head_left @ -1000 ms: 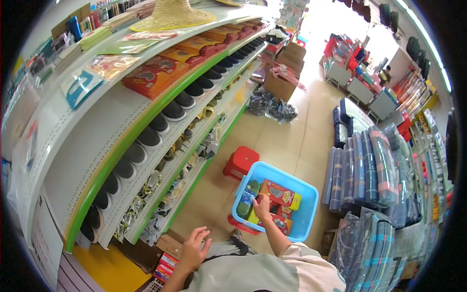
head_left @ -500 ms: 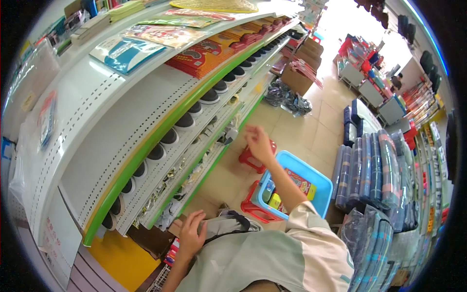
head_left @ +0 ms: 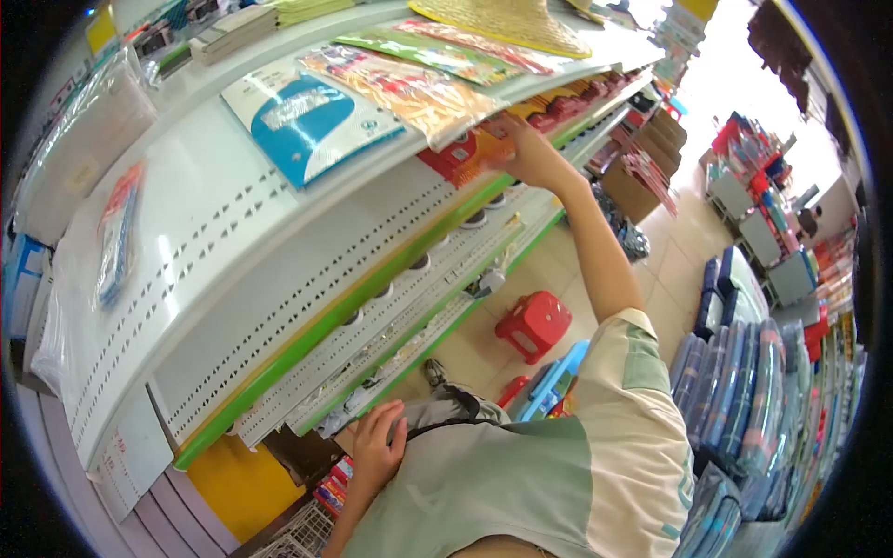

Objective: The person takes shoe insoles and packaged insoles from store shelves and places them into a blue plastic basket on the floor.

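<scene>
My right hand [head_left: 528,156] reaches under the upper shelf's edge to the red and orange printed packets [head_left: 462,158] on the shelf below. Its fingers are at the packets but blurred, so I cannot tell whether they grip one. My left hand [head_left: 379,439] rests low in front of my body with its fingers loosely stretched and nothing in them. Above my right hand, on the upper shelf, are a blue and white package [head_left: 312,126], a colourful printed package [head_left: 409,91] and a green one [head_left: 428,54].
A straw hat [head_left: 507,23] lies farther along the upper shelf. Dark shoes [head_left: 474,219] line a lower shelf. On the floor stand a red stool [head_left: 533,325] and a blue basin [head_left: 551,379], partly hidden by my body. Bagged folded textiles [head_left: 735,381] are stacked at right.
My right hand has risen from above the floor by the stool to the packets on the shelf. The view has shifted closer to the shelves, and my left hand stays low.
</scene>
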{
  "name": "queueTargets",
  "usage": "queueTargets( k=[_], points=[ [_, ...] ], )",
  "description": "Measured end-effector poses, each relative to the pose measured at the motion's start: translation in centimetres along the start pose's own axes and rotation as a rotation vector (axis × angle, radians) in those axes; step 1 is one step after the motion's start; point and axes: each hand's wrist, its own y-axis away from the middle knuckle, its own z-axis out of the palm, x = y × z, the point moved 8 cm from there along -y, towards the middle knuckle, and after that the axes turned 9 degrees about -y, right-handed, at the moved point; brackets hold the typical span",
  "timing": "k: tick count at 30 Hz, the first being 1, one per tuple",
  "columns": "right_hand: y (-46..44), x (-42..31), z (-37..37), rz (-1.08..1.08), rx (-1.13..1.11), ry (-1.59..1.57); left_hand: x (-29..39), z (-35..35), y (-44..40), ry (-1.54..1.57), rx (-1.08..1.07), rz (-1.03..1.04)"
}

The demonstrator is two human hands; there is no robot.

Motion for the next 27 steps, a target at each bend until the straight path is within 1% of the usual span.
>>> queueTargets(
  k=[1,2,5,8,11,12,15,19,20,23,24,27],
  points=[
    [-0.7,-0.9,0.3,-0.129,-0.067,0.073,0.3,-0.2,-1.0,0.004,0.029,-0.013],
    [-0.9,-0.1,0.2,-0.017,-0.148,0.038,0.4,-0.1,-1.8,0.010,0.050,-0.028],
    [-1.5,0.9,-0.2,-0.016,-0.217,0.083,0.9,0.9,-5.0,0.002,0.112,0.031],
    [-1.9,2.9,0.7,-0.110,-0.269,0.107,2.7,1.5,-8.1,0.020,0.085,0.058],
    [-2.6,3.8,0.6,-0.043,-0.355,0.102,4.2,1.9,-10.8,0.035,0.080,0.064],
    [-2.7,4.4,0.7,-0.111,-0.285,0.046,4.4,2.0,-11.6,0.048,0.088,0.052],
    [-2.9,5.5,1.7,-0.234,-0.282,0.105,5.3,1.7,-14.1,0.071,0.129,0.036],
    [-3.6,5.3,2.6,-0.243,-0.353,0.081,7.6,0.0,-17.8,0.075,0.186,0.064],
    [-3.6,5.2,2.4,-0.370,-0.264,0.087,7.9,-0.3,-18.6,0.081,0.191,0.068],
    [-4.2,4.8,3.2,-0.472,-0.219,0.119,7.7,-1.0,-20.7,0.221,0.268,0.046],
    [-4.3,4.9,3.3,-0.477,-0.225,0.092,7.7,-1.0,-21.6,0.328,0.292,0.033],
    [-4.4,4.7,3.3,-0.503,-0.228,0.041,7.5,-1.4,-24.2,0.447,0.333,-0.068]
  ],
)
